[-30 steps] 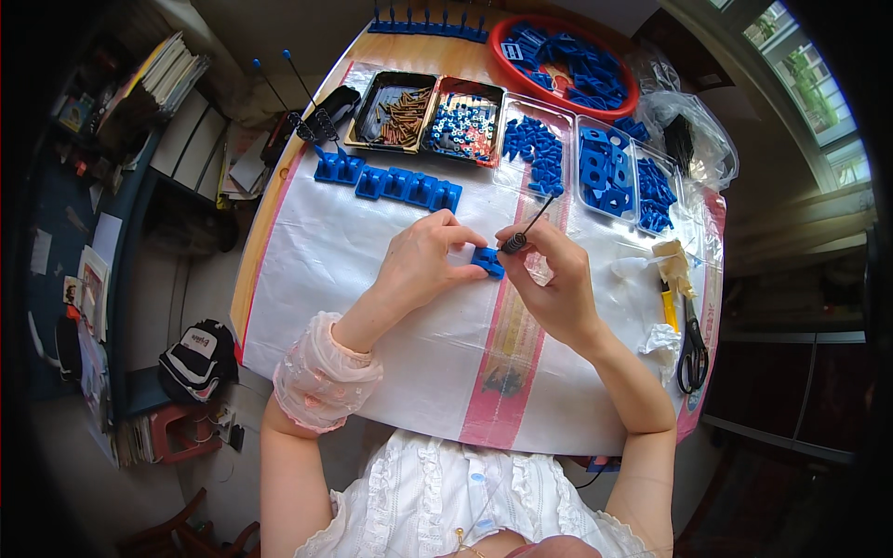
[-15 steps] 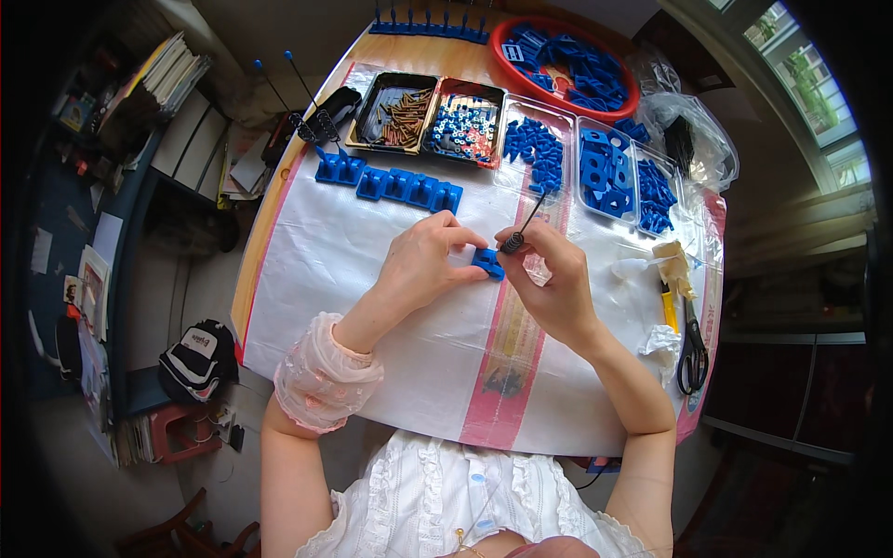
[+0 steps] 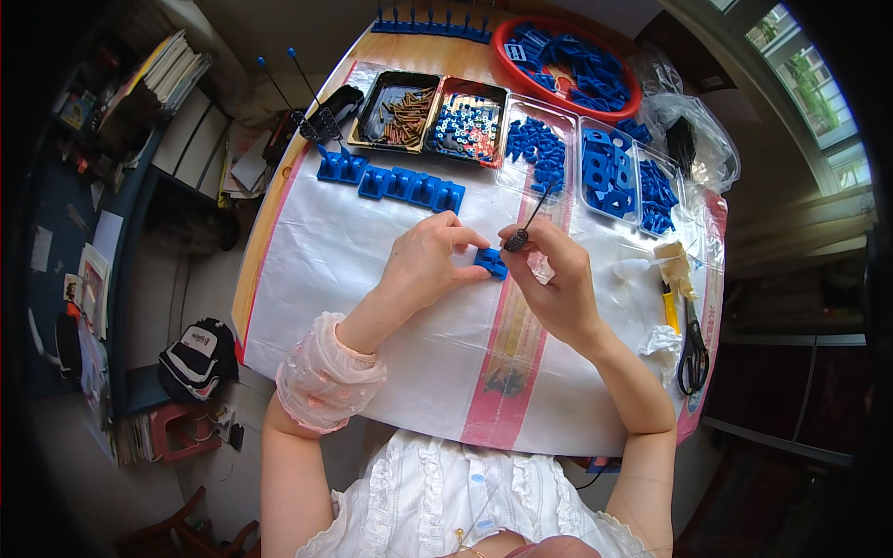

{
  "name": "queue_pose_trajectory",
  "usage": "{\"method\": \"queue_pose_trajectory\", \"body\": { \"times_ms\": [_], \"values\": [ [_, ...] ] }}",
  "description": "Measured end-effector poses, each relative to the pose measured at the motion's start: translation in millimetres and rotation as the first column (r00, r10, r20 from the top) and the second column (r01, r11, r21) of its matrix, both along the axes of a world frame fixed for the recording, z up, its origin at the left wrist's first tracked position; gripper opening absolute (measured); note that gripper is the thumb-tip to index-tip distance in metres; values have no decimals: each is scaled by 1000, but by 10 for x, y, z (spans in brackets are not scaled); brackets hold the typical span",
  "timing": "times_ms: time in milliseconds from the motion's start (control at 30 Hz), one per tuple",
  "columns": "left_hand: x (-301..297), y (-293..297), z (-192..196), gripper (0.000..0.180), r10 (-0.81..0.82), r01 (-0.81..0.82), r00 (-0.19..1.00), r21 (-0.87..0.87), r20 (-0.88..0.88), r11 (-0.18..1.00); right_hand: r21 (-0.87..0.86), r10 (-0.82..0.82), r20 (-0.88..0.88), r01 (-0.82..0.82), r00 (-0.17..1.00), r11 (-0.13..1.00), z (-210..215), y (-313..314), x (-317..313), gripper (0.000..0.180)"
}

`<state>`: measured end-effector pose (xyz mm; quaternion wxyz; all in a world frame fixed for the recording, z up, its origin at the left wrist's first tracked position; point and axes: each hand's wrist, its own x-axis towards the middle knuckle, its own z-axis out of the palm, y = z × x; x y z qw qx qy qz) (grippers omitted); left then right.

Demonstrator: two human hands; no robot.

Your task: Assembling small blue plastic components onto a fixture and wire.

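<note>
My left hand [image 3: 428, 253] pinches a small blue plastic part [image 3: 490, 264] down on the silvery sheet, thumb and forefinger at its left side. Against the part's upper right sits my right hand [image 3: 555, 279], closed on a thin black rod with a coiled spring [image 3: 517, 240] at its lower end. The rod slants up and away toward the trays. Where the spring end meets the blue part is partly hidden by my fingers. Up and to the left stands a row of similar blue parts [image 3: 398, 184], apart from my hands.
Behind lie a black tray of brass-coloured screws [image 3: 406, 119], a tray of small nuts [image 3: 465, 125] and clear boxes of blue pieces [image 3: 607, 172]. A red basin [image 3: 636, 98] of blue parts stands at the far right. Scissors [image 3: 693, 355] and a yellow-handled tool [image 3: 670, 309] lie at right.
Both hands stay at nearly the same place, still holding the blue part and the spring rod. The whole view has shifted very slightly.
</note>
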<state>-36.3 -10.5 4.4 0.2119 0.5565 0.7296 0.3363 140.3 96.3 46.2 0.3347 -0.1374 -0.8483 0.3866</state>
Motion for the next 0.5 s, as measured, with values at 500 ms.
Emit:
{"method": "queue_pose_trajectory", "body": {
  "times_ms": [500],
  "values": [
    [-9, 5, -5, 34, -9, 9, 1000, 1, -10, 1000, -131, -5, -46, -1, 999, 991, 42, 40, 29, 23]
  ]
}}
